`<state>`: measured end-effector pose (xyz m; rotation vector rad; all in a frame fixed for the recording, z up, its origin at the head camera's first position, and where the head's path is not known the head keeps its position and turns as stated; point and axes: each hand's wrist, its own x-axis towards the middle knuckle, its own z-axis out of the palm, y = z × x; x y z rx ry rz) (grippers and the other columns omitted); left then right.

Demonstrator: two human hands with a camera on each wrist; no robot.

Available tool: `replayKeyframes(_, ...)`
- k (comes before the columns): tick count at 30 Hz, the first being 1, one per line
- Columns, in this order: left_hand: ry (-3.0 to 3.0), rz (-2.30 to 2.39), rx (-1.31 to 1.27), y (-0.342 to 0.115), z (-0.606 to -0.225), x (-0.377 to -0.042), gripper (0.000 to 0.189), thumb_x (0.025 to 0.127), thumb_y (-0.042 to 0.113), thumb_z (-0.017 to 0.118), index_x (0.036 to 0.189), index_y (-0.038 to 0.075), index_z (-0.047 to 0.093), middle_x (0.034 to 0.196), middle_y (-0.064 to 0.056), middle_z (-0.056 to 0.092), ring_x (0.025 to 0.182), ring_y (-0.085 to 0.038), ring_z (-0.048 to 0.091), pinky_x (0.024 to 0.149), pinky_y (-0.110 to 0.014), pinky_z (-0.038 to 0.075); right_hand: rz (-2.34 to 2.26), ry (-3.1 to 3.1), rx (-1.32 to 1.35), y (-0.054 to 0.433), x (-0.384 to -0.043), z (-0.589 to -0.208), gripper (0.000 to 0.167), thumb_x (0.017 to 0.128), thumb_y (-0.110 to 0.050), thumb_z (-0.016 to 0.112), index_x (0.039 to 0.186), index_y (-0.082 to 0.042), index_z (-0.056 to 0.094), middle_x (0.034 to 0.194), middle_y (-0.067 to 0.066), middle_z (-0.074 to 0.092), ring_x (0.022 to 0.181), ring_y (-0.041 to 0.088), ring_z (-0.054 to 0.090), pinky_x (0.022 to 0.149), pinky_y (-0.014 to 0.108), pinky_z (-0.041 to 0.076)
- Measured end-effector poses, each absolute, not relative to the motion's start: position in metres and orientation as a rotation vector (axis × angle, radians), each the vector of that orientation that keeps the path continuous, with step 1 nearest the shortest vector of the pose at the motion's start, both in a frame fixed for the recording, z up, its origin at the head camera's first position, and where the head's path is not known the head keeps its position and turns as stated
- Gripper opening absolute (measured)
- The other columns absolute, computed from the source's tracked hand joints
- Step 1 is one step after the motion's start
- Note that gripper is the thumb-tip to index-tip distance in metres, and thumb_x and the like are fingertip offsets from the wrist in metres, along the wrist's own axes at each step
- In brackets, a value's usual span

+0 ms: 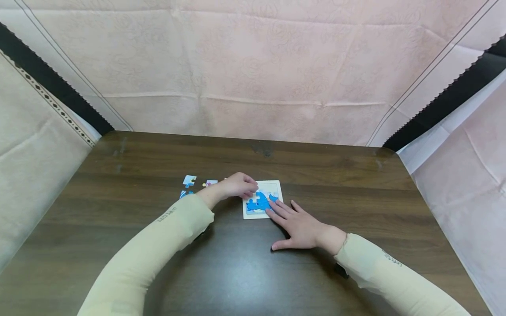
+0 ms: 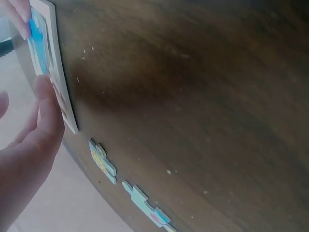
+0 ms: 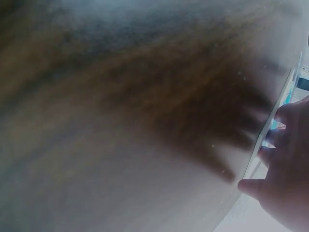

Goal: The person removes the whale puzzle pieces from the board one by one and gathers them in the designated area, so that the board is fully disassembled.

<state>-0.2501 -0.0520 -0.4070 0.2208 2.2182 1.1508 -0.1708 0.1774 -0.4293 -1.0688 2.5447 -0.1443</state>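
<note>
A white-framed jigsaw puzzle tray (image 1: 280,193) lies on the table with a blue picture (image 1: 261,203) partly laid inside it. My left hand (image 1: 236,185) reaches over its upper left part with bent fingers. In the left wrist view, a fingertip of the left hand (image 2: 36,140) touches the puzzle's surface, and no separate piece shows in the fingers. At the tray's right side, my right hand (image 1: 302,228) has its fingers spread, their tips resting on the picture and frame. The right wrist view shows the right hand (image 3: 289,164) along the tray's edge.
Loose jigsaw pieces lie left of the tray: one at the back (image 1: 189,180), a pinkish piece (image 1: 211,182) and a blue striped piece (image 1: 183,194) partly behind the left sleeve (image 1: 174,224). The brown wooden table (image 1: 336,175) ends before a pale cloth wall (image 1: 253,66).
</note>
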Motion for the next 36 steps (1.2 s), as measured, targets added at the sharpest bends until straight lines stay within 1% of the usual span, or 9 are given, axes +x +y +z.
replayKeyframes(8,2.216,1.153,0.199,-0.049,-0.407,-0.250,0.036,0.094,0.025,0.055,0.123,0.004,0.059,0.112,-0.010,0.066,0.093,-0.017,0.064,0.087,-0.027,0.053,-0.142,2.533,-1.065,0.178,-0.173,-0.430,0.091,0.081,-0.071,0.047,0.150,-0.019,0.018,0.159,0.003,0.005,0.147,0.024,0.006,0.115,0.057,0.008)
replayKeyframes(15,2.269,1.146,0.177,-0.041,-0.413,-0.253,0.033,0.091,0.020,0.059,0.120,0.003,0.061,0.106,-0.011,0.067,0.086,-0.017,0.064,0.087,-0.028,0.053,-0.134,2.524,-1.065,0.177,-0.174,-0.429,0.092,0.081,-0.071,0.047,0.150,-0.019,0.017,0.159,0.003,0.004,0.147,0.023,0.005,0.115,0.057,0.008)
replayKeyframes(20,2.315,1.148,0.156,-0.036,-0.418,-0.255,0.027,0.088,0.013,0.062,0.112,0.003,0.065,0.103,-0.012,0.067,0.081,-0.016,0.062,0.078,-0.027,0.055,-0.159,2.530,-1.076,0.177,-0.176,-0.427,0.089,0.081,-0.070,0.048,0.150,-0.019,0.021,0.158,0.004,0.008,0.146,0.024,0.009,0.115,0.058,0.008)
replayKeyframes(23,2.345,1.135,0.155,-0.033,-0.419,-0.255,0.025,0.086,0.010,0.063,0.109,0.003,0.066,0.102,-0.011,0.066,0.079,-0.016,0.060,0.072,-0.024,0.054,-0.188,2.532,-1.072,0.177,-0.177,-0.426,0.088,0.081,-0.069,0.049,0.150,-0.019,0.022,0.158,0.004,0.009,0.146,0.023,0.009,0.115,0.058,0.007)
replayKeyframes(27,2.362,1.118,0.162,-0.031,-0.420,-0.255,0.023,0.085,0.010,0.062,0.107,0.004,0.066,0.099,-0.010,0.065,0.078,-0.017,0.059,0.068,-0.023,0.051,-0.194,2.553,-1.061,0.178,-0.178,-0.427,0.090,0.082,-0.068,0.049,0.150,-0.018,0.018,0.159,0.004,0.007,0.147,0.023,0.006,0.116,0.057,0.007)
replayKeyframes(32,2.368,1.112,0.176,-0.030,-0.421,-0.253,0.022,0.086,0.011,0.061,0.107,0.003,0.066,0.098,-0.010,0.065,0.078,-0.016,0.059,0.068,-0.023,0.050,-0.164,2.591,-1.029,0.178,-0.182,-0.430,0.092,0.082,-0.069,0.048,0.150,-0.016,0.017,0.159,0.005,0.007,0.146,0.023,0.007,0.115,0.057,0.007)
replayKeyframes(36,2.371,1.109,0.178,-0.030,-0.421,-0.253,0.022,0.087,0.011,0.061,0.107,0.004,0.066,0.099,-0.010,0.065,0.081,-0.017,0.059,0.071,-0.025,0.051,-0.142,2.591,-1.016,0.177,-0.183,-0.430,0.091,0.082,-0.070,0.047,0.150,-0.017,0.016,0.159,0.004,0.007,0.146,0.023,0.008,0.115,0.057,0.007)
